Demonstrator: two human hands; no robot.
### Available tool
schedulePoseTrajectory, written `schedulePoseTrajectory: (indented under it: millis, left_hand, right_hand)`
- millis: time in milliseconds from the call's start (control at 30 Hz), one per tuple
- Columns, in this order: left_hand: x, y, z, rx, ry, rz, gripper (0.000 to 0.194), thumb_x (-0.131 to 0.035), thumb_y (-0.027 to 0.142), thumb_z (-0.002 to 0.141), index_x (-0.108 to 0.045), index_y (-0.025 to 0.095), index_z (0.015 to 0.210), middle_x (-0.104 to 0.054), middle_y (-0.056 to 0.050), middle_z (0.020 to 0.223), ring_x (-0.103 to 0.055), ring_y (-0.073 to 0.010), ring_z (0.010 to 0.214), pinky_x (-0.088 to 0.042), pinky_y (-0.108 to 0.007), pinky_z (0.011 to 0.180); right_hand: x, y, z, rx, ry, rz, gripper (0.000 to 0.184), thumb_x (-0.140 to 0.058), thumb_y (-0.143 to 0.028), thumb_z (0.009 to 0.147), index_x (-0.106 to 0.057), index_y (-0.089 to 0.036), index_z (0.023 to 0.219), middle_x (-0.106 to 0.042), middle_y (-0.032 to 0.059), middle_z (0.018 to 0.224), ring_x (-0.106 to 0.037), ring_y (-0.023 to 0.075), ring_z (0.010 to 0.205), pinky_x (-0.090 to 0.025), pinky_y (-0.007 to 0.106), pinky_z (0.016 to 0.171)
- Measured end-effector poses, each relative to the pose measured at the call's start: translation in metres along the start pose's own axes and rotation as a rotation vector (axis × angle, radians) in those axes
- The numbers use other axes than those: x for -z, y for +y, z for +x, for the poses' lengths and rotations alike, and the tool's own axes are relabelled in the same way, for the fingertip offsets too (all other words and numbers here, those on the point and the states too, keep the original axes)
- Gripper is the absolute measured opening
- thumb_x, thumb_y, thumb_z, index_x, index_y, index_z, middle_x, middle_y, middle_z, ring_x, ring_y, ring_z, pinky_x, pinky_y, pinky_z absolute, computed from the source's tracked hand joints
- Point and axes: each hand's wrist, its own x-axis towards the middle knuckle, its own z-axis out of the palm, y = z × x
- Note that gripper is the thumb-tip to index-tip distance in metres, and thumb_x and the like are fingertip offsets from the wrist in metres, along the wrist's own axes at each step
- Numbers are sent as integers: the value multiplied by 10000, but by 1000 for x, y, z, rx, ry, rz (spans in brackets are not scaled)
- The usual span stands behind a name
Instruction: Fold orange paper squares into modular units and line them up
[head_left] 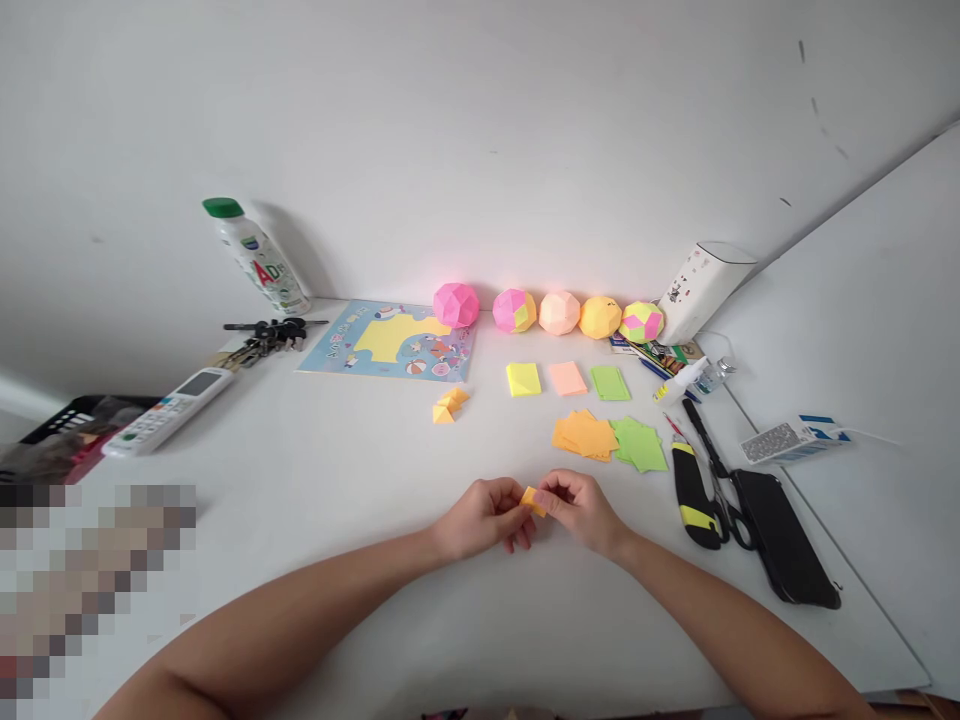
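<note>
Between my two hands, above the near middle of the white table, is a small folded piece of orange paper [534,501]. My left hand [484,515] pinches its left side, and my right hand [581,508] grips the right side with thumb and fingers. Beyond my hands lie several folded orange paper pieces [449,405]. To the right are fanned orange paper sheets [585,435] overlapping green sheets [640,443]. Behind those sit a yellow sticky-note pad [523,379], a peach pad [568,378] and a green pad [610,383].
Several faceted paper balls, including a pink one [456,305], line the wall. A bottle [262,262], keys [266,340] and a remote control [169,412] stand or lie at left. At right are a utility knife [694,495], scissors [720,480], a black pouch [787,540] and glue [680,382].
</note>
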Motion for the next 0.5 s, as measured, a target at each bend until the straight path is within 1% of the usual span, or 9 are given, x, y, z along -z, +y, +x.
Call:
schedulePoseTrajectory:
  millis: [67, 200, 267, 333, 400, 500]
  left_hand:
    - [1, 2, 0, 20, 30, -9, 250, -538, 390, 801, -512, 141, 792, -650, -54, 734, -618, -140, 575, -465, -244, 495]
    - [1, 4, 1, 28, 39, -56, 279, -565, 417, 778, -485, 151, 754, -633, -24, 652, -591, -122, 508, -416, -209, 424]
    - [1, 4, 1, 15, 51, -94, 284, -569, 419, 776, -472, 154, 746, -615, -7, 607, -569, -112, 468, -388, -198, 397]
    - [2, 3, 2, -4, 64, -135, 287, -573, 419, 775, -462, 156, 744, -601, 5, 586, -548, -99, 438, -370, -191, 384]
    - [2, 1, 2, -17, 71, -156, 286, -577, 416, 774, -458, 157, 743, -596, 9, 582, -537, -91, 425, -360, -187, 380]
    - [2, -2, 3, -27, 70, -151, 277, -576, 406, 779, -461, 157, 739, -597, 9, 579, -531, -86, 425, -360, -187, 387]
  right_hand:
    - [0, 2, 1, 10, 39, -27, 241, -585, -376, 800, -566, -157, 701, -584, -15, 624, -538, 115, 584, -427, 244, 555]
    - [-3, 0, 0, 15, 39, 14, 240, -574, -383, 804, -553, -164, 711, -584, -13, 633, -544, 125, 611, -429, 250, 581]
    - [-4, -2, -1, 9, 9, 45, 210, -570, -374, 807, -551, -168, 766, -596, -5, 662, -561, 138, 645, -439, 261, 608]
    - [-5, -3, -1, 4, -50, 67, 179, -560, -349, 814, -544, -171, 809, -607, 3, 695, -566, 145, 665, -442, 267, 617]
    - [-5, -1, -2, -2, -74, 47, 150, -551, -319, 817, -536, -172, 793, -598, 2, 697, -539, 133, 635, -424, 255, 585]
    - [-6, 3, -2, -14, -42, -9, 121, -546, -277, 808, -524, -170, 756, -555, -13, 658, -461, 106, 568, -375, 232, 523]
